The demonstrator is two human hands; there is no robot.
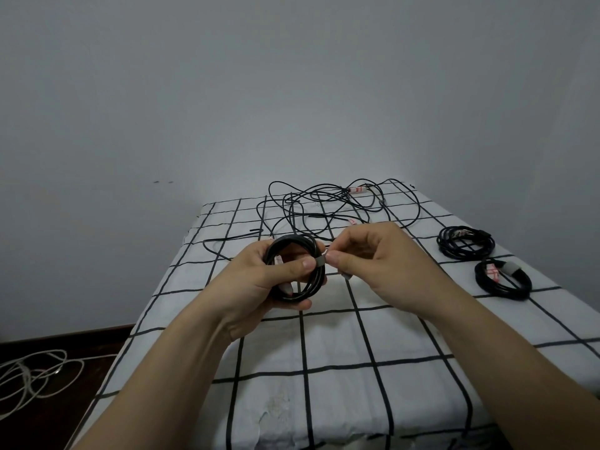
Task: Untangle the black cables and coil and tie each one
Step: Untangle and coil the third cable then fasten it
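My left hand (pixel 259 280) grips a coiled black cable (pixel 313 287), held up above the bed with the thumb pressed on its right side. A grey tie strap (pixel 320 262) wraps that side of the coil. My right hand (pixel 367 258) pinches the strap between thumb and fingers; its loose end hangs at the palm. A tangle of loose black cables (pixel 328 206) lies spread at the far end of the bed. Two coiled black cables rest at the right: one (pixel 465 243) farther back, one with a grey tie (pixel 503 280) nearer.
The bed carries a white sheet with a black grid (pixel 324 352) and stands against a grey wall. On the dark floor at lower left lies a loose heap of white cable (pixel 32 375). The bed's left edge drops off near there.
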